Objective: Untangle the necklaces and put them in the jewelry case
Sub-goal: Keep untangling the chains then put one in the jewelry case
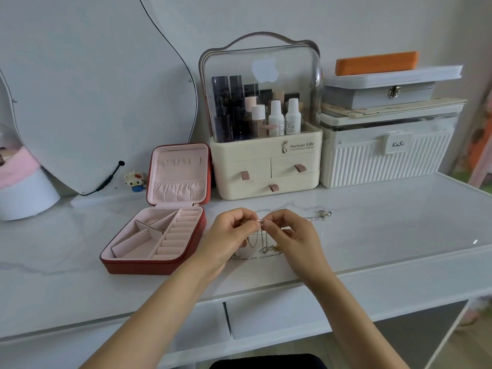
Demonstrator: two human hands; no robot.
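picking apart the tangled necklaces above the surface

my left hand and right hand each pinch the knot near a clasp; the chains are light, limp, fine and slippery, so i hold by fingertips. the open jewelry case waits just left. labels read "serious life" and "kasi".

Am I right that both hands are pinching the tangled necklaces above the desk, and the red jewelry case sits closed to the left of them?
Not quite. The head view shows the red jewelry case open, its lid standing upright and the pink compartments showing. The rest holds: the left hand and right hand pinch the tangled necklaces above the desk, with the case to their left.
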